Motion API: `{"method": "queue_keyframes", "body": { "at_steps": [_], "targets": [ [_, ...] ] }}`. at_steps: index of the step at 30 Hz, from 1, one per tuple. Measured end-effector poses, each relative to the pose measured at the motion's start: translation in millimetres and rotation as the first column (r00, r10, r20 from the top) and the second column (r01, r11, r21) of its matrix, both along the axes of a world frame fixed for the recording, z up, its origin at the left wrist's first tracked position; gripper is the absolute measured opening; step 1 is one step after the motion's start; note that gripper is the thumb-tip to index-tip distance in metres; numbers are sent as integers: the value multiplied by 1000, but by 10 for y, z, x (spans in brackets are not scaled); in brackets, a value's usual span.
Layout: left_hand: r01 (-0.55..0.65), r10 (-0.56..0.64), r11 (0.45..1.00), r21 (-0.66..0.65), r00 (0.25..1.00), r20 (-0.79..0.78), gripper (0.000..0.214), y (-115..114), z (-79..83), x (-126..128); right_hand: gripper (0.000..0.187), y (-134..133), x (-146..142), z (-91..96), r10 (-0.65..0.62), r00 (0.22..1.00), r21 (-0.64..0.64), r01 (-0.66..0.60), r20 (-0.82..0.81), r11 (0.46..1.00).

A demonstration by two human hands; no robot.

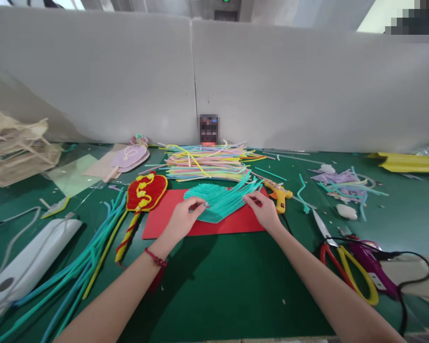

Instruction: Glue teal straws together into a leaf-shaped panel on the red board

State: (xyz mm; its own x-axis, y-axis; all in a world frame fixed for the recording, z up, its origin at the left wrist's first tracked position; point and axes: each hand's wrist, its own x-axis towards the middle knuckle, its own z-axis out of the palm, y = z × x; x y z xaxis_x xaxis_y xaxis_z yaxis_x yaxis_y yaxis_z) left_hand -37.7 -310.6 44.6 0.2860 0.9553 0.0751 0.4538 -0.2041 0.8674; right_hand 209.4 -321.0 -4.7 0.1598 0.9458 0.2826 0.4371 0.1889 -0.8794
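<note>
A leaf-shaped piece of teal pipe cleaners (216, 206) lies on a red sheet (160, 221) in front of me. Its left part is packed tight, while loose stem ends fan out up and to the right. My left hand (188, 214) pinches at the lower left edge of this piece; what its fingertips hold is too small to make out. On the right side, my right hand (262, 209) has thumb and fingers closed on the teal pipe cleaner ends. A yellow glue gun (280, 195) lies just beyond the right hand.
Colourful pipe cleaners (207, 162) are heaped behind the sheet. A red and yellow fan (146, 193) and loose teal stems (89, 257) lie left, near a white power strip (35, 257). Scissors (332, 243) and a purple device (373, 267) with a black cord lie right.
</note>
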Motion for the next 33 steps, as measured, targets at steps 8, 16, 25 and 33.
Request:
{"method": "queue_keyframes", "body": {
  "at_steps": [8, 16, 25, 33],
  "targets": [
    [23, 15, 986, -164, 974, 226, 26, -182, 194, -24, 25, -308, -608, 388, 218, 975, -2, -218, -34, 976],
    [98, -87, 993, -59, 981, 173, 35, -268, 175, -74, 23, -425, -850, 438, 200, 974, -88, -209, -103, 974],
    [97, -73, 988, -124, 980, 186, 35, -365, 121, -125, 24, -438, -814, 328, 174, 972, -195, -204, -159, 960],
    [48, -37, 996, -76, 990, 138, 35, -253, 71, -132, 29, -376, -346, 431, 75, 997, -87, -76, -17, 993]
  ]
}}
